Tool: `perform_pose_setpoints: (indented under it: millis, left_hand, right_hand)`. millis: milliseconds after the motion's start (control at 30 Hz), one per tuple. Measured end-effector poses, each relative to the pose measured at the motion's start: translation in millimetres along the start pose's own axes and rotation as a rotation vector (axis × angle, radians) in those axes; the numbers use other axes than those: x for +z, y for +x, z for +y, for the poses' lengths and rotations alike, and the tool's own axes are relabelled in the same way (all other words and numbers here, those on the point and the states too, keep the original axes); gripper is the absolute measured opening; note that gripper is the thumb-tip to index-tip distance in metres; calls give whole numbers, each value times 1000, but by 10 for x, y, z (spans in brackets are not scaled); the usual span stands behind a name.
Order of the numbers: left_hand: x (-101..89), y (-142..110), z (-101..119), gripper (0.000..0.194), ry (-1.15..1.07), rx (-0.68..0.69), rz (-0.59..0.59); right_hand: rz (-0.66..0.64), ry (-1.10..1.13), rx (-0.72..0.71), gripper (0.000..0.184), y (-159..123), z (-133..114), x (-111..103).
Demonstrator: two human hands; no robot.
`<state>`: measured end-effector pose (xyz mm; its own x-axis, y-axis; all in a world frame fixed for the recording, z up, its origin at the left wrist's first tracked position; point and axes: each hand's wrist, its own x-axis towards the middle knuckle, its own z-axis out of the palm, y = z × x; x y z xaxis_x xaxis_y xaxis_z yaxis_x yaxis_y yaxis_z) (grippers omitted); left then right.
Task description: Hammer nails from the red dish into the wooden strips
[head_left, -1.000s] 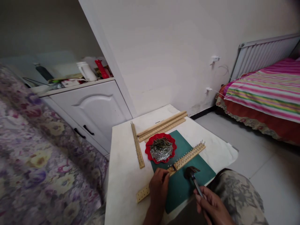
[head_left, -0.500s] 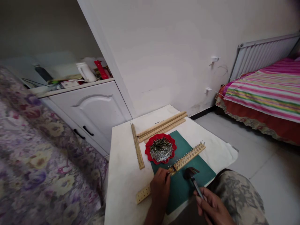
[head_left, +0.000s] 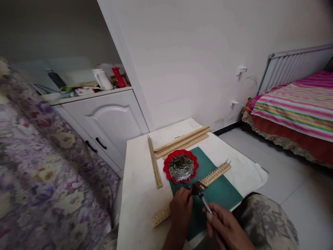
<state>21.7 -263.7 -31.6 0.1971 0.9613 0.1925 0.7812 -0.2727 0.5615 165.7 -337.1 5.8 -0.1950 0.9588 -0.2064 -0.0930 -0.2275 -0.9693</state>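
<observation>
My right hand (head_left: pixel 224 223) is wrapped round the handle of a claw hammer (head_left: pixel 205 202). The hammer's head is low over a perforated wooden strip (head_left: pixel 216 175), just beside my left fingertips. Rows of upright nails (head_left: pixel 220 169) stand in the strip's far right part; its near left end shows bare holes. My left hand (head_left: pixel 181 205) rests across the strip with finger and thumb pinched; what they hold is hidden. Under the strip lies a green mat (head_left: pixel 223 193). A red scalloped bowl (head_left: pixel 166 169) full of loose nails (head_left: pixel 182 168) sits just beyond my left hand.
More wooden strips (head_left: pixel 186 141) lie at the back of the white table (head_left: pixel 140 208), and a narrow one (head_left: pixel 155 163) lies left of the bowl. A white cabinet (head_left: pixel 109 121) and floral curtain (head_left: pixel 52 180) are at left. A bed (head_left: pixel 293 104) stands at right.
The hammer has swung left and down, from over the mat to the strip beside my left fingers. My left hand stays at the strip. The camera view has shifted slightly.
</observation>
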Motion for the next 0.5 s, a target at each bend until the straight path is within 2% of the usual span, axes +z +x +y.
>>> perform_pose_setpoints:
  millis: [267,500]
  left_hand:
    - [84,-1,-82,13,10,16,26]
    - [71,-2,-76,13,-6,12,31]
  right_hand:
    - [-20,-142,-12,33,71,-23,15]
    - [-24,-173,-23,34,74,-29,1]
